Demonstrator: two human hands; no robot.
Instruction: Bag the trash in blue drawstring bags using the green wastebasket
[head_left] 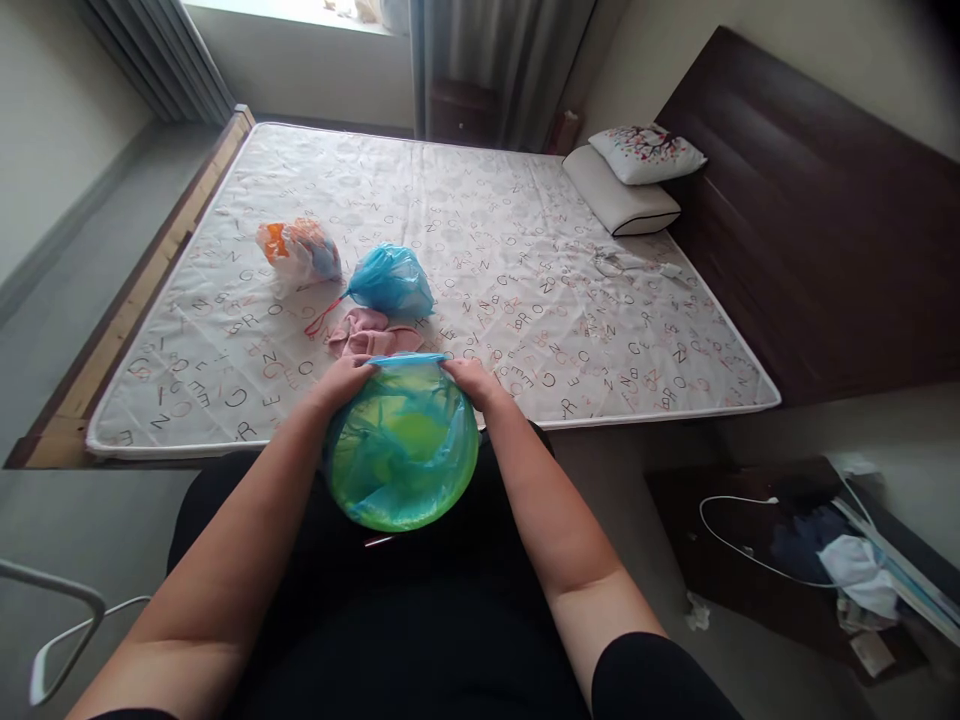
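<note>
A green round bin [409, 518] rests at my lap, lined with a translucent blue plastic bag [409, 358]. On the far side of the rim, my left hand [346, 381] is closed on the bag's edge at the left. My right hand [469, 380] grips the same edge at the right, and the bag's blue band runs between the two. Just beyond the hands, a pink cloth [375, 335] lies crumpled on the mattress. Behind it sits a filled blue plastic bag [391, 280] with a red drawstring [324, 317].
The lettered mattress [510, 300] fills the middle of the view. On it lie a white-and-orange plastic bag [300, 250], pillows [622, 195] and a cable [611, 263]. At right stands a dark nightstand [720, 560] with a cord and cloth. White metal tubing [71, 590] is at lower left.
</note>
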